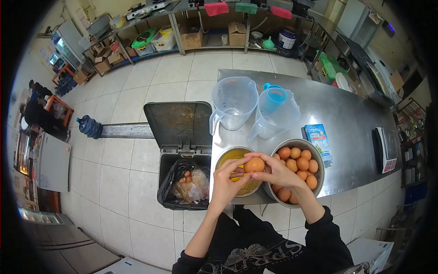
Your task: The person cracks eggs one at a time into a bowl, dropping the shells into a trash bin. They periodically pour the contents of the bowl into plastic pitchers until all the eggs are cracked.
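Observation:
A brown egg [254, 165] is held between the fingers of both hands. My left hand [226, 178] grips its left side, and my right hand [279, 172] has the right side, thumbs toward me. Directly below them is a metal bowl [236, 148] with yellow liquid egg [248, 188] in it, partly hidden by the hands. Right of it, a larger metal bowl [322, 180] holds several whole brown eggs [303, 164]; my right wrist passes over its near-left edge.
On the steel table [346, 118] stand two clear measuring jugs [234, 98] [279, 121], one holding a blue cup [275, 97]. A blue carton [318, 139] and a scale [385, 150] are farther right. An open bin [178, 114] with eggshells [186, 177] stands left. People [39, 114] are far left.

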### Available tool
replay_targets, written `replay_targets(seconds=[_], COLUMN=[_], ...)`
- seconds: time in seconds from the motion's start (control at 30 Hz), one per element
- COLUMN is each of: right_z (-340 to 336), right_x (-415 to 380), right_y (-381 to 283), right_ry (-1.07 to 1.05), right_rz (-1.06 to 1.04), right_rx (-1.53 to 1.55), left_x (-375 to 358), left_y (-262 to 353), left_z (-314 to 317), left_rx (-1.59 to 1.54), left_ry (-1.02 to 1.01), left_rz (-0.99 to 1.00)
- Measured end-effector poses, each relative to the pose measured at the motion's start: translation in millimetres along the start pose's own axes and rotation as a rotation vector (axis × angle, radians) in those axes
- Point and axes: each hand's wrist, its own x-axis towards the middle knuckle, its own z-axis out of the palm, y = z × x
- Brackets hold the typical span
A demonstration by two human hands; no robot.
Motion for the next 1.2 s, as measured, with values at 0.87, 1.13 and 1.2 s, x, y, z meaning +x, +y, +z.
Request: replay_targets(seconds=[0.87,1.13,1.2], right_z=[20,4,-49], right_x=[28,-34,-56], right_y=[28,2,27], right_ry=[-0.016,0.609,0.46], right_rz=[-0.27,-0.352,-0.198], right_rx=[-0.692,-0.779,-0.826], left_x=[-14,-50,-73], left_y=[-67,-35,-58], left_z=[0,-28,-63], left_rx=[0.099,0.341,0.651], left_ry=[0.144,0.387,0.275], left_rz=[0.078,-0.01,-0.242])
